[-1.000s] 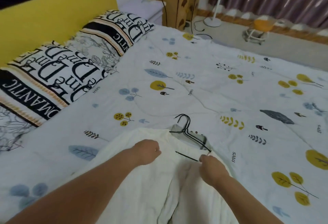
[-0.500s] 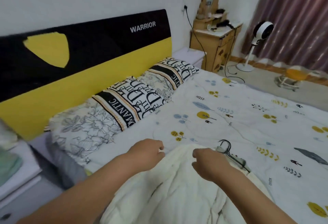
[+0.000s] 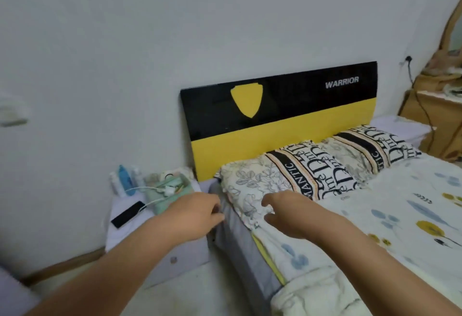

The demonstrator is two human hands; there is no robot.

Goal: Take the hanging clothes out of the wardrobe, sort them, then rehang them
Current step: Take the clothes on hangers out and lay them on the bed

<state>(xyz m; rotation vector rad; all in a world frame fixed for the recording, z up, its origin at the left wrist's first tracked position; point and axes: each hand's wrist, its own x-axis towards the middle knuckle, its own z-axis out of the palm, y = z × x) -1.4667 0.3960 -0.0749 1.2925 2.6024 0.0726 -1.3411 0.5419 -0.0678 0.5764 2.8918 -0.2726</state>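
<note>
A cream-white garment (image 3: 322, 293) lies bunched on the near edge of the bed, at the bottom right of the view. Both hands are lifted off it and hold nothing. My left hand (image 3: 197, 212) hovers over the gap between the bedside table and the bed, its fingers loosely curled. To its right, my right hand (image 3: 287, 214) hangs above the bed edge in front of the pillows with relaxed fingers. No hanger and no wardrobe are in view.
The bed (image 3: 400, 215) with its leaf-print sheet fills the right side, two pillows (image 3: 312, 170) against a black-and-yellow headboard (image 3: 287, 115). A white bedside table (image 3: 140, 223) at left carries a phone (image 3: 128, 214), cable and bottles. A wooden dresser (image 3: 435, 115) stands far right.
Both hands have let go of the white garment, which now lies lower right. The view has swung left and up, toward the headboard and bedside table; the hangers have dropped out of sight.
</note>
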